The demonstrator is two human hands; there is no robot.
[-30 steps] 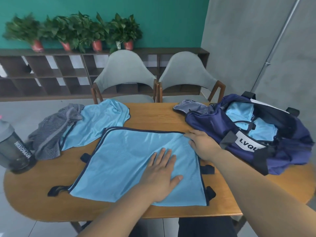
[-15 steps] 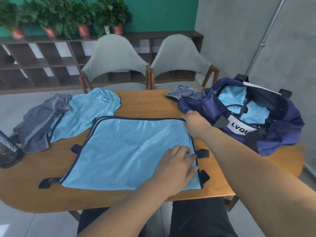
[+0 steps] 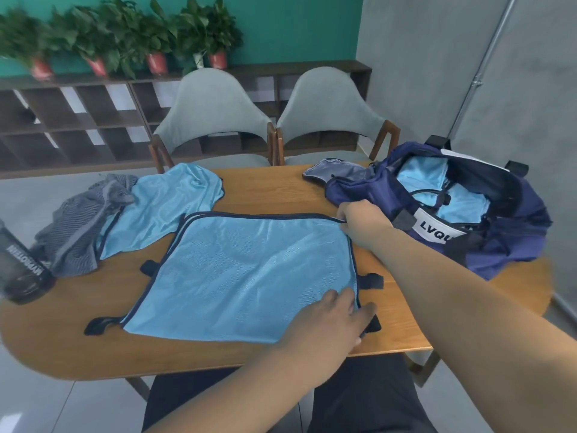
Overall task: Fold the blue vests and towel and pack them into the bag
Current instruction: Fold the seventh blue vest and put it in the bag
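Note:
A light blue vest (image 3: 246, 273) with dark trim and black straps lies flat, folded in half, on the wooden table (image 3: 281, 189). My left hand (image 3: 331, 323) grips its near right corner. My right hand (image 3: 362, 225) pinches its far right corner. A second blue vest (image 3: 162, 210) lies crumpled at the far left. Beside it sits a grey striped towel (image 3: 81, 232). The navy bag (image 3: 487, 220) stands open at the right with blue fabric (image 3: 427, 179) inside.
A dark shaker bottle (image 3: 22, 270) stands at the table's left edge. Two grey chairs (image 3: 215, 120) face the far side. Behind them runs a low dark shelf (image 3: 62, 120) with potted plants on top.
My left hand slid from the middle of the vest to its near right corner and closed on it. My right hand stayed at the far right corner and now pinches the edge.

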